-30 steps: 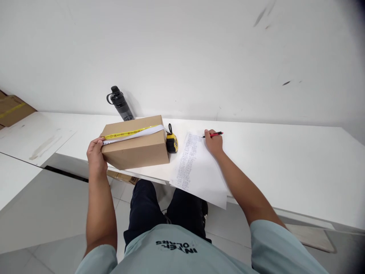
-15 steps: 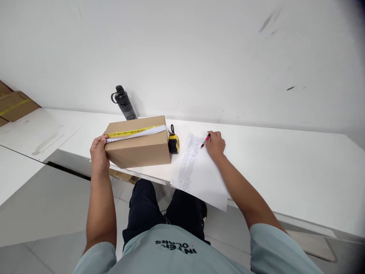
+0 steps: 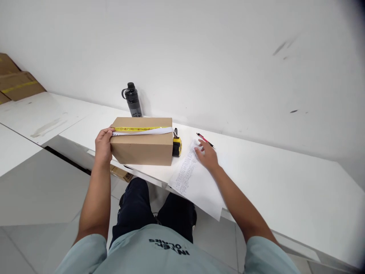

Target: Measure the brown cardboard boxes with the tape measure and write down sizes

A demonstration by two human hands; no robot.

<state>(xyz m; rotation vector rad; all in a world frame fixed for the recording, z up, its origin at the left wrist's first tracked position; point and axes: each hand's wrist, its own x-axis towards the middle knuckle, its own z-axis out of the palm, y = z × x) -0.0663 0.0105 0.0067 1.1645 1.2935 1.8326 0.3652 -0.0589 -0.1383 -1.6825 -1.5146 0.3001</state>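
My left hand [image 3: 103,144] is closed at the left end of a brown cardboard box [image 3: 142,152], pinching the end of a yellow and white tape measure blade [image 3: 139,130] against its top edge. The blade runs along the box top to the black and yellow tape measure case [image 3: 177,147] at the right end. My right hand [image 3: 207,155] is over the upper part of a handwritten sheet of paper [image 3: 201,186], fingers apart with nothing in them. Just beyond its fingertips a red and black pen [image 3: 205,140] lies on the white table.
A dark water bottle [image 3: 133,99] stands behind the box near the wall. Brown cartons [image 3: 24,85] sit at the far left. The paper overhangs the table's [image 3: 273,179] front edge. Under the table a small carton [image 3: 121,173] lies on the floor.
My right hand has let go of the pen, which now lies on the table beyond the paper, and has moved over the sheet. The view has shifted; my left hand keeps its hold.
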